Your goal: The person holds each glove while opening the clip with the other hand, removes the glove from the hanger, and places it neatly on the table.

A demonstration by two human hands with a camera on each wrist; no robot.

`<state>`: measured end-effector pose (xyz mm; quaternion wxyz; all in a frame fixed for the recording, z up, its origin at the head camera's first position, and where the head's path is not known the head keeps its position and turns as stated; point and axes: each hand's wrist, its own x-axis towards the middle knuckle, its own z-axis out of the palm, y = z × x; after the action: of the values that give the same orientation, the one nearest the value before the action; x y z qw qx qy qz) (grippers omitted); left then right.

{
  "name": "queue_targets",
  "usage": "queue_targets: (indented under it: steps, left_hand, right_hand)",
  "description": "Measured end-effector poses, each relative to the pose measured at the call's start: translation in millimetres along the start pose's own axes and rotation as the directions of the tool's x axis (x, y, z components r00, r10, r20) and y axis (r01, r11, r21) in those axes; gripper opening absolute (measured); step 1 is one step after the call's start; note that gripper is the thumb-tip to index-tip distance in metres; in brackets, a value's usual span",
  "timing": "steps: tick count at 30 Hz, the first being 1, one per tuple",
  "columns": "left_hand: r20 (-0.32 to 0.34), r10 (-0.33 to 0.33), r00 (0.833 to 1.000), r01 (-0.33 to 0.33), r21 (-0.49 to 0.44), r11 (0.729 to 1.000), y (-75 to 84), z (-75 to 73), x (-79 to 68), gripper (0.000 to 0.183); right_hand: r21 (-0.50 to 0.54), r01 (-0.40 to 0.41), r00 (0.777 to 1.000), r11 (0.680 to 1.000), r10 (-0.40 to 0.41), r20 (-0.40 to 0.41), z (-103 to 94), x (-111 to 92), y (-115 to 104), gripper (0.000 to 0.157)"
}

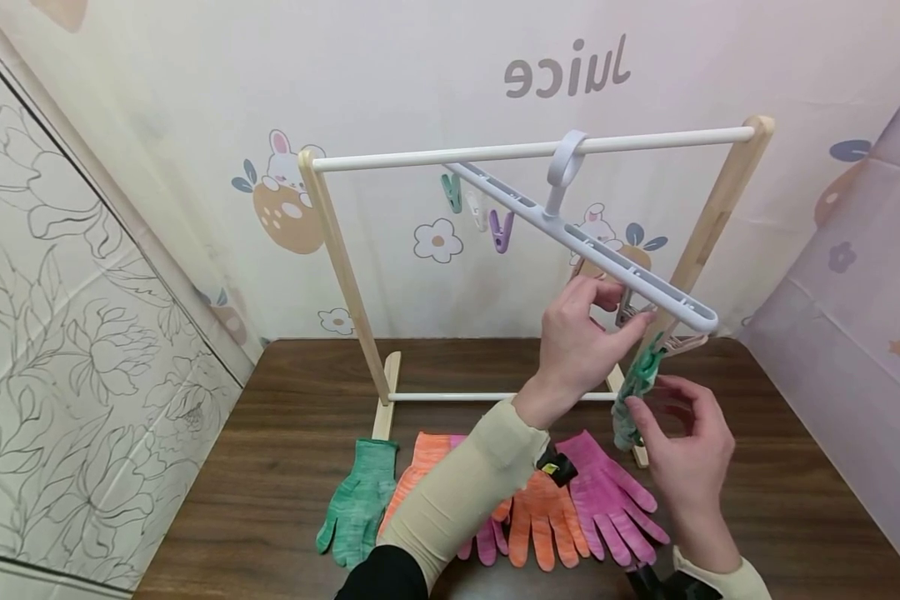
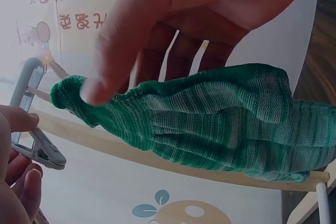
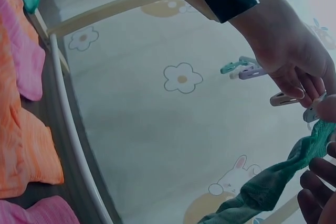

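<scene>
My left hand (image 1: 581, 337) pinches a grey clothespin (image 2: 44, 150) beneath the front end of the pale lavender clip hanger (image 1: 630, 275). Just below, a green knit glove (image 1: 637, 387) hangs bunched beside a pinkish clothespin (image 1: 686, 343) at the hanger's tip. My right hand (image 1: 690, 446) is around the glove's right side with fingers loosely bent. Seen from the left wrist, its blurred thumb (image 2: 102, 85) overlaps the glove near the upper end, while the other fingers lie behind. In the right wrist view, the glove (image 3: 262, 187) slants down from the grey clothespin.
A wooden rack with a white top bar (image 1: 435, 156) carries the hanger. Green, white and purple clothespins (image 1: 501, 232) dangle at its far end. On the brown table (image 1: 270, 467) lie a green glove (image 1: 360, 500), orange gloves (image 1: 543, 517) and pink gloves (image 1: 611, 500). A printed curtain stands behind.
</scene>
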<state>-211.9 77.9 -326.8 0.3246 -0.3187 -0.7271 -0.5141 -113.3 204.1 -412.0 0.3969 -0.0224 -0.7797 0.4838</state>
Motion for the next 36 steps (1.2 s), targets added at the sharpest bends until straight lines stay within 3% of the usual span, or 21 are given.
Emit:
queue_targets:
  steps: [10, 14, 20, 25, 29, 36]
  left_hand:
    - [-0.006, 0.018, 1.0, -0.018, -0.032, 0.999, 1.0, -1.4, -0.5, 0.033]
    - [-0.001, 0.022, 1.0, -0.022, -0.021, 1.0, 1.4, -2.0, -1.4, 0.034]
    - [0.009, 0.018, 1.0, -0.018, -0.016, 1.0, 1.8, -2.6, -2.9, 0.034]
    - [0.0, 0.014, 1.0, -0.014, -0.045, 0.999, 1.7, -2.1, -3.7, 0.035]
    - [-0.004, 0.015, 1.0, -0.015, -0.056, 0.998, 2.0, -1.7, -3.9, 0.034]
    - [0.003, 0.024, 1.0, -0.024, -0.076, 0.997, 1.8, -2.3, -4.9, 0.034]
  right_hand:
    - [0.018, -0.02, 0.997, 1.0, 0.021, -0.079, 5.2, 3, 2, 0.028]
    - [0.046, -0.006, 0.997, 0.999, 0.009, -0.076, 6.3, 1, -6, 0.033]
    - [0.075, 0.02, 0.997, 0.997, -0.015, -0.072, 7.7, -2, -36, 0.04]
    - [0.093, 0.026, 0.997, 0.995, -0.02, -0.072, 9.6, -2, -45, 0.05]
    - [0.091, 0.025, 0.996, 0.996, -0.017, -0.086, 12.5, -2, -39, 0.052]
    - [0.042, -0.01, 0.988, 0.999, 0.016, -0.152, 16.3, 0, -10, 0.029]
